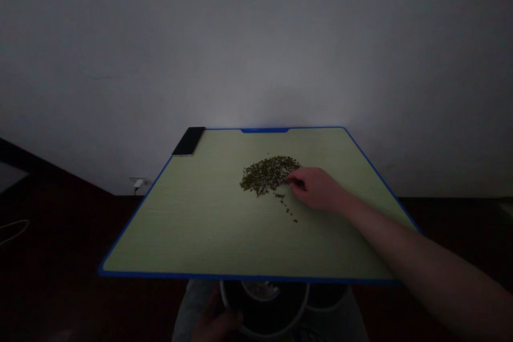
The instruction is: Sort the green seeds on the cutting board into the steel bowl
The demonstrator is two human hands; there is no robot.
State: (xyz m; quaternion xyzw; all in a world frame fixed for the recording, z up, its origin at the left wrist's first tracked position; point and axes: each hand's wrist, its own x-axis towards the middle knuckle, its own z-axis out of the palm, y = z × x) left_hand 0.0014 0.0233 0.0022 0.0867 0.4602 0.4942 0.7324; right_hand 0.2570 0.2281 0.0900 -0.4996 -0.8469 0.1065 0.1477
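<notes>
A low pile of small greenish-brown dried pieces (266, 175), perhaps seeds or dried pods, is spread over the pale tabletop (192, 224). My right hand (315, 187) reaches in from the right with thumb and fingers pinched at the pile's right edge. Whatever is between those fingertips is too small and dark to make out. A short trail of loose pieces (287, 209) runs from the pile toward me. Below the table's front edge, my left hand (218, 325) grips the left rim of a round pale-rimmed bucket (305, 307), its dark inside partly hidden by the tabletop.
A dark phone or tablet (189, 141) lies at the table's back left corner. Another round container (326, 307) sits right of the bucket, over my lap. The table's blue edge (248, 277) overhangs both. Behind stands a plain wall (256, 48) with a plugged-in white adapter (138, 183).
</notes>
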